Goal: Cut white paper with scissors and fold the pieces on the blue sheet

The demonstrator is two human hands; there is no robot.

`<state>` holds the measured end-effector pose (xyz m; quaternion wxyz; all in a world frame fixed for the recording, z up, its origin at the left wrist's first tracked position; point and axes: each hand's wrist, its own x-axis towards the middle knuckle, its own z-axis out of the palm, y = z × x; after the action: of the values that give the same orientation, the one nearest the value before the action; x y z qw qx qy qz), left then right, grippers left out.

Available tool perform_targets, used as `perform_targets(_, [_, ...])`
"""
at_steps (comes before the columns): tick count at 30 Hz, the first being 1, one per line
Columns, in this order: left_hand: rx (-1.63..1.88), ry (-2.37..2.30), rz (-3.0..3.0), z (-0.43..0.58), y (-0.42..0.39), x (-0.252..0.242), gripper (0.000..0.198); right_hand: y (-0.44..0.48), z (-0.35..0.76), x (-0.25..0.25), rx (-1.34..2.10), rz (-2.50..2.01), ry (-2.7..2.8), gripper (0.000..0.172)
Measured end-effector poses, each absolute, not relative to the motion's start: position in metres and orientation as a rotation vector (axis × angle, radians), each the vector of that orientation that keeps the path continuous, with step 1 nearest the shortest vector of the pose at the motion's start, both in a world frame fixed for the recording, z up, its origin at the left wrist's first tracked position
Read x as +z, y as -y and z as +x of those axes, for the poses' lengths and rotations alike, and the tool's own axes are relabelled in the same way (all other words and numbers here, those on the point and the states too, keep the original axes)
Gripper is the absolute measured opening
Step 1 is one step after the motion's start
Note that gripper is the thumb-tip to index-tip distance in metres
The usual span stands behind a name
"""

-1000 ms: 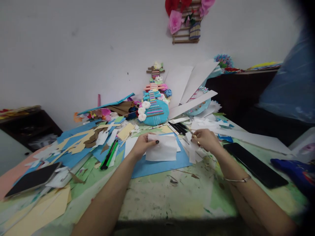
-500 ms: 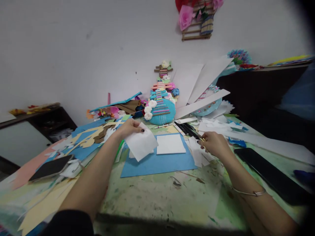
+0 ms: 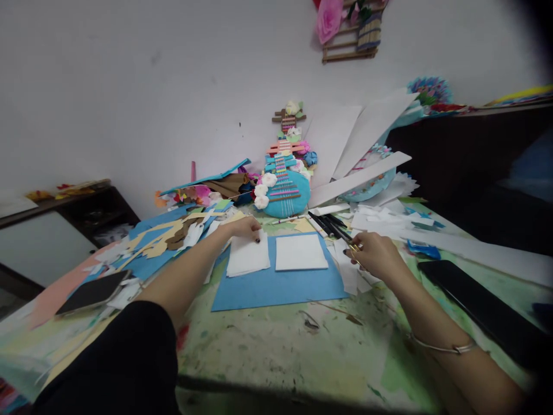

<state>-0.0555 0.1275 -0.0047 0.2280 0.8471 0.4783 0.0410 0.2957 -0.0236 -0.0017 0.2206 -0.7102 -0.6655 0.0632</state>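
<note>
My left hand is closed, with fingertips pinched at the top edge of a square white paper sheet. That sheet lies on the left part of a blue sheet of paper, with other white sheet edges showing beneath it. Beside it on the blue paper rests a second white square stack, untouched. My right hand grips scissors by their gold-coloured handles, their dark blades pointing away to the upper left, by several black pens. White paper scraps lie under this hand.
To the right are a long black object and a blue packet. A phone and paper offcuts cover the left side. At the back, a blue lute-shaped craft leans against the wall.
My left hand has lowered the lifted white sheet, which now lies flat and square on the blue paper. My right hand with the scissors stays almost where it was.
</note>
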Motion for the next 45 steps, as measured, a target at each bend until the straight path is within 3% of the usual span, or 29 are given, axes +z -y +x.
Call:
perform_targets(7, [0.098, -1.353, 2.412, -0.048, -0.132, -0.010, 0.035, 0.026, 0.293, 0.003, 0.212, -2.002, 1.880, 0.016])
perform_targets(11, [0.232, -1.383, 2.457, -0.040, -0.123, -0.006, 0.058, 0.027, 0.295, 0.004, 0.105, -2.020, 1.852, 0.018])
perform_targets(14, [0.444, -1.358, 2.540, -0.021, -0.107, -0.002, 0.040, 0.027, 0.295, 0.005, 0.011, -2.029, 1.825, 0.019])
perform_targets(17, [0.438, -1.248, 2.546, 0.008, -0.086, -0.001, 0.023, 0.028, 0.294, 0.006, -0.009, -2.023, 1.815, 0.020])
perform_targets(21, [0.236, -0.968, 2.323, 0.042, -0.058, -0.008, 0.024, 0.029, 0.293, 0.007, 0.045, -1.994, 1.828, 0.019])
perform_targets(28, [0.242, -0.975, 2.180, 0.063, -0.039, -0.008, 0.025, 0.031, 0.292, 0.011, 0.150, -1.914, 1.765, 0.017])
perform_targets(32, [0.269, -0.914, 2.041, 0.060, -0.039, 0.001, 0.021, 0.034, 0.285, 0.014, 0.502, -1.637, 1.565, 0.028])
perform_targets(39, [1.215, -1.000, 1.068, 0.053, -0.023, 0.009, 0.033, 0.044, 0.261, 0.010, 1.220, -1.106, 1.381, 0.047])
perform_targets(45, [1.551, -0.810, 0.578, 0.055, -0.001, 0.017, 0.018, 0.051, 0.250, 0.002, 1.614, -0.888, 1.584, 0.053])
